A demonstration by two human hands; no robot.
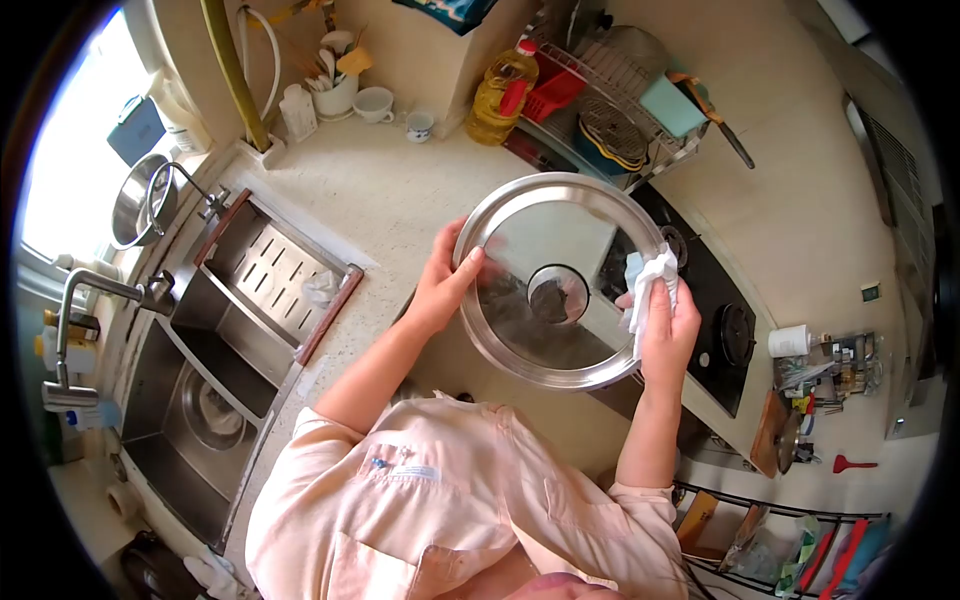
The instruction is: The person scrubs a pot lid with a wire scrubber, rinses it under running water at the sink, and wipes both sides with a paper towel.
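Observation:
A large round glass lid (pixel 520 345) with a wide metal rim and a round centre knob is held up in front of the body. My left hand (pixel 443 280) grips its rim at the left, thumb on top. At the right rim, my right hand (pixel 665 325) holds a crumpled white cloth (pixel 652 280) pressed against the lid's edge. The fingers under the rim are mostly hidden on both sides.
A double steel sink (pixel 213 405) with taps lies at the left. Behind are a countertop (pixel 340 190), an oil bottle (pixel 500 95), cups and a dish rack (pixel 620 75). A black gas stove (pixel 710 350) stands at the right, near a cutting board (pixel 768 435).

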